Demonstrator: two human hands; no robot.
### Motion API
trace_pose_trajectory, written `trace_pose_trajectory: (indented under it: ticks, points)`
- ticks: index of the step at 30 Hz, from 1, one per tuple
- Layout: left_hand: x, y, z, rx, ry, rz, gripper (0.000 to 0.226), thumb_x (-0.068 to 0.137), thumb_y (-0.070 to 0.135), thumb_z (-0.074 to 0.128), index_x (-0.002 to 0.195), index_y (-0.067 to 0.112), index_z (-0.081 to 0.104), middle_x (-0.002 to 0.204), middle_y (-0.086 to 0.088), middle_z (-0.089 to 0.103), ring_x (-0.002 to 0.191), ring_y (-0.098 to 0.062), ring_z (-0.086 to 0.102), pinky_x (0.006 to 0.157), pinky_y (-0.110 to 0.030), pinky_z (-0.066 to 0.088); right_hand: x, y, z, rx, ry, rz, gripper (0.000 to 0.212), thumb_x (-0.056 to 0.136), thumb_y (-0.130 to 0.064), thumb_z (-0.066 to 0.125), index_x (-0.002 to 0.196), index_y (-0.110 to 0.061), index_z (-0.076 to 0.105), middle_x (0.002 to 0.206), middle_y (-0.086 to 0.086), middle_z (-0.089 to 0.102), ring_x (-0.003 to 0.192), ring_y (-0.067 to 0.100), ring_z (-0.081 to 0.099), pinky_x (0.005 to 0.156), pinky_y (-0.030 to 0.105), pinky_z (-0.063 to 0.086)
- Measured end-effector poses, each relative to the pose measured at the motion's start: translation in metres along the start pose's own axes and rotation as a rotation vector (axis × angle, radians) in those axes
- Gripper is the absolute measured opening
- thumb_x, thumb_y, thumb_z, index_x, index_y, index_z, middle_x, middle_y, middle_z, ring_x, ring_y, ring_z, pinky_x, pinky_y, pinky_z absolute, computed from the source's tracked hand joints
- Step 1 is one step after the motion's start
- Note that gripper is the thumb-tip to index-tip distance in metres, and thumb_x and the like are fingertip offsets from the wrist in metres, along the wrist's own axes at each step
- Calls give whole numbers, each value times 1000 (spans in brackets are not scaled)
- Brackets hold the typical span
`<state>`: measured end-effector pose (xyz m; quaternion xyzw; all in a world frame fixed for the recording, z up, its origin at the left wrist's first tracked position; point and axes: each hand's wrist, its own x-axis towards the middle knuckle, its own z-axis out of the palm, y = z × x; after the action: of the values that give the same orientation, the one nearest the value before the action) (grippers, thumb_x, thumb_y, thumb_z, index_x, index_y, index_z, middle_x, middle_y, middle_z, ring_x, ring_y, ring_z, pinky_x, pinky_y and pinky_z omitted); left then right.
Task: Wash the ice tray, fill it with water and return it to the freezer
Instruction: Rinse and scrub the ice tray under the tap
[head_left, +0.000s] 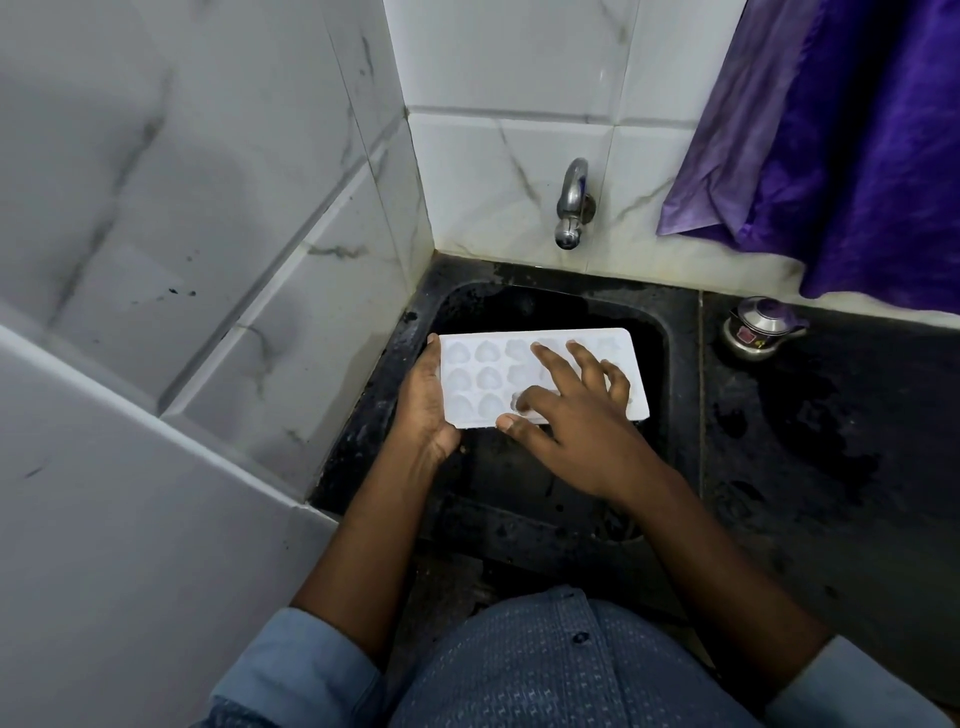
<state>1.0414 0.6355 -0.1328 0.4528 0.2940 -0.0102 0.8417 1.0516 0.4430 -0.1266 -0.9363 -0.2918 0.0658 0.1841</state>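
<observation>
A white ice tray (483, 376) with heart-shaped cups is held level over the black sink (670, 332). My left hand (423, 410) grips the tray's left end, thumb on the upper rim and fingers curled under it. My right hand (576, 415) lies on top of the tray's right half, fingers spread and pressing into the cups, covering several of them. A steel tap (571, 205) juts from the tiled wall above the sink; no water is seen running from it.
White marble-look tiles (234, 260) wall in the left side and the back. A dark, wet counter (831, 441) runs to the right of the sink, with a small steel lidded pot (759, 328) on it. A purple cloth (841, 156) hangs at upper right.
</observation>
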Motion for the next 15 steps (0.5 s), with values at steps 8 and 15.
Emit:
trace_pose_trajectory:
  ticks: [8, 15]
  points:
    - [5, -2, 0, -10, 19, -4, 63, 109, 59, 38, 122, 8, 72, 119, -20, 77, 95, -37, 78, 86, -49, 61, 1, -1, 0, -17, 7, -5, 70, 91, -80, 18, 127, -39, 63, 174, -4, 9, 159, 25, -10, 124, 56, -7]
    - [11, -8, 1, -65, -2, -31, 66, 107, 61, 40, 131, 6, 69, 124, -21, 75, 103, -38, 76, 91, -52, 60, 4, -9, 1, -45, -6, -89, 61, 95, -78, 24, 135, -41, 52, 174, -1, 1, 159, 28, -12, 122, 57, -1]
